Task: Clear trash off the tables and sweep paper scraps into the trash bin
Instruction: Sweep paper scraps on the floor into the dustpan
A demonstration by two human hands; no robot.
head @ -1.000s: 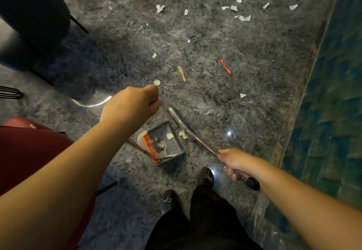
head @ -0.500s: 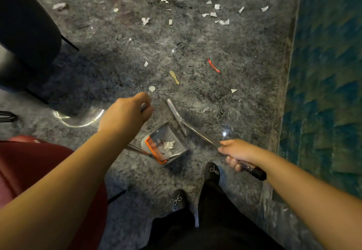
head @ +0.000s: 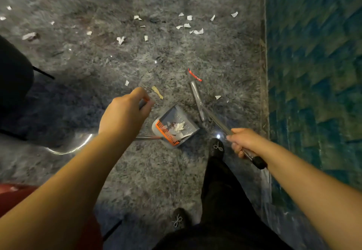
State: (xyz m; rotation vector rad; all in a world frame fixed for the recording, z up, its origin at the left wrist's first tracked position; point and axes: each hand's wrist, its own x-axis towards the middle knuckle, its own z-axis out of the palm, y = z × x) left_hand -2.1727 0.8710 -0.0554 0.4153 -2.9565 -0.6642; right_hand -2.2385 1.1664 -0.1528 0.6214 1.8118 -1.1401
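Note:
A grey dustpan [head: 187, 115] with an orange comb edge stands on the grey marble floor and holds white paper scraps [head: 178, 126]. My left hand [head: 125, 112] grips the top of its long handle. My right hand [head: 243, 141] grips the metal broom handle [head: 219, 124], whose grey head [head: 196, 95] lies on the floor just right of the pan. A red wrapper strip [head: 194, 75] lies at the broom head's far tip. A tan scrap [head: 157, 91] and a small white scrap [head: 217, 97] lie close by. Several white scraps [head: 197, 31] are scattered farther ahead.
A blue-green patterned wall [head: 313, 73] runs along the right. A dark chair [head: 13, 85] stands at the left, with a red seat [head: 17, 193] at the lower left. My black shoes [head: 218, 148] and dark trousers are below the pan.
The broom head has swung away from the pan's mouth, up and to the right toward the red strip. My view has shifted, so more of the far scraps show. Both hands keep their grips.

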